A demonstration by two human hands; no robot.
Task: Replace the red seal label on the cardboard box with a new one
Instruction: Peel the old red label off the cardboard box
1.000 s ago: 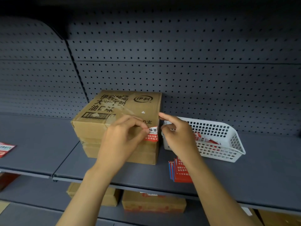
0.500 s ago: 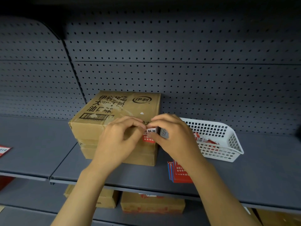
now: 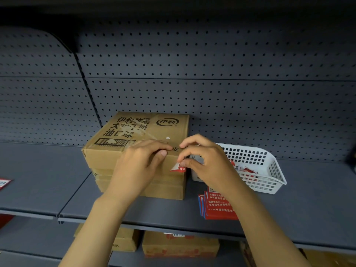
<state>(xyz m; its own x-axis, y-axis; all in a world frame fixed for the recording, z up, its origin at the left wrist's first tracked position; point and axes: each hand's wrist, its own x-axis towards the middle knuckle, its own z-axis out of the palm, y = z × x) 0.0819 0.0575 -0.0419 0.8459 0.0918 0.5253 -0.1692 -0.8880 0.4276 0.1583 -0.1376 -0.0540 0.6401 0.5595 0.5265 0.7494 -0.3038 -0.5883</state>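
A dark grey perforated back panel point(image 3: 212, 83) rises behind a grey metal shelf point(image 3: 308, 199); on that shelf sits the cardboard box point(image 3: 134, 143), printed with black characters and a barcode on its top, its near face towards the camera; clear tape runs across the top. The red seal label point(image 3: 178, 168) is on the box's near face close to the right corner, below the top edge; its upper part is peeled away from the cardboard and folded, showing a white underside, while the lower red part seems to lie against the box, though the fingers hide the exact line of contact. The right hand point(image 3: 204, 160) is pinched on the loosened upper edge of the label, thumb and forefinger closed together on it; the left hand point(image 3: 140, 162) lies on the box's near top edge just beside the label, fingers curled and pressed on the cardboard, gripping nothing that can be seen. To the right of the box, touching or nearly touching it, stands a white plastic basket point(image 3: 269, 166) with red and white scraps inside; in front of the basket a stack of red labels point(image 3: 217, 209) lies flat on the shelf, partly under the right forearm. Below, on a lower shelf, more cardboard boxes point(image 3: 179, 247) stand; a red and white tag point(image 3: 3, 183) lies at the far left.
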